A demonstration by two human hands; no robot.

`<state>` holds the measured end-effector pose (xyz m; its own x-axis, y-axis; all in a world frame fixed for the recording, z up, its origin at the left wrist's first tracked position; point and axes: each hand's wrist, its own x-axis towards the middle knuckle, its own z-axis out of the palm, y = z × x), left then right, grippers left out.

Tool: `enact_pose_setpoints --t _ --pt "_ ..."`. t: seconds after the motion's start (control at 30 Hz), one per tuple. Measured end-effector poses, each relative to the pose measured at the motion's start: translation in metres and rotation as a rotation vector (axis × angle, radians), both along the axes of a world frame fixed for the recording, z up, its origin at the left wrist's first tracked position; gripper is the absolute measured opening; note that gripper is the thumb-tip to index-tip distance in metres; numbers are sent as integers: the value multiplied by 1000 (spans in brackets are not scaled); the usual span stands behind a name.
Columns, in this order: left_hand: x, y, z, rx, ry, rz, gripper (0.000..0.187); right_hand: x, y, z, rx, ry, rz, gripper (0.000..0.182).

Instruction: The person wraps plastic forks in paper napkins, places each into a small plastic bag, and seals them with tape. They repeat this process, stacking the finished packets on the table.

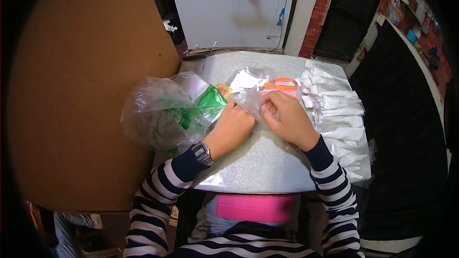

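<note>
Between my hands is a small clear plastic bag (247, 99), crumpled and see-through. My left hand (233, 128), with a digital watch (202, 154) at the wrist, is closed on the bag's left side, knuckles up. Thumb and fingers of my right hand (290, 118) pinch the bag's right side. Just beyond the hands lie orange-handled scissors (282, 85) and some flat clear plastic sheets (246, 76). Left of my left hand sit a green packet (212, 101) and a large clear plastic bag (160, 110) with green showing in it.
Several white-filled plastic packets (337, 114) lie in a row along the table's right side. The pale table (258, 167) has a brown board (95, 91) on its left. A white chest freezer (232, 12) stands behind. On my lap is a pink flat object (256, 208).
</note>
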<state>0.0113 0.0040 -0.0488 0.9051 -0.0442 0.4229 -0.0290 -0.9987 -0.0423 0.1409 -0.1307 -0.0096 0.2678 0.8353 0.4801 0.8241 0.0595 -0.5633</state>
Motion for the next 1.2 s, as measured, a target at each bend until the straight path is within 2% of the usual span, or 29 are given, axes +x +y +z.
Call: enact_pose_setpoints --t 0.07,0.1,0.17,0.27,0.4,0.5,0.6,0.7,0.73,0.83,0.93,1.03,1.13,1.2 --pt "0 -1 0 -49 31 19 15 -3 0 5 40 69 8 9" --pt "0 -2 -1 -25 -19 1 11 -4 0 7 60 103 10 9" --pt "0 -1 -3 22 -118 -36 7 0 -3 7 10 64 77 9" --pt "-2 -3 0 14 15 -3 6 3 -3 4 27 -88 145 9" --pt "-1 -3 0 -27 -38 -28 6 2 -4 8 92 -147 217 11" --pt "-2 -3 1 -66 -51 -42 5 -5 -4 17 186 45 220 9" --pt "-2 -5 5 -90 -55 -33 4 4 -17 34 -80 205 350 7" --pt "-4 -7 10 -113 -24 -13 4 6 -25 47 -505 530 541 8" --pt "-3 -5 7 -111 -12 -13 6 5 -25 42 -526 446 542 14" --pt "-3 -4 5 -122 29 -21 12 4 -19 25 -360 159 520 13" --pt "0 -7 6 -92 -44 30 18 4 -15 11 -149 -128 323 14" --pt "0 -9 9 -77 -66 70 24 3 -9 0 -44 -163 171 14" --pt "-2 -9 13 -95 -34 93 28 5 -5 -4 -14 -310 121 19" --pt "-3 -10 13 -106 -27 100 29 5 -6 -6 -70 -315 67 22"
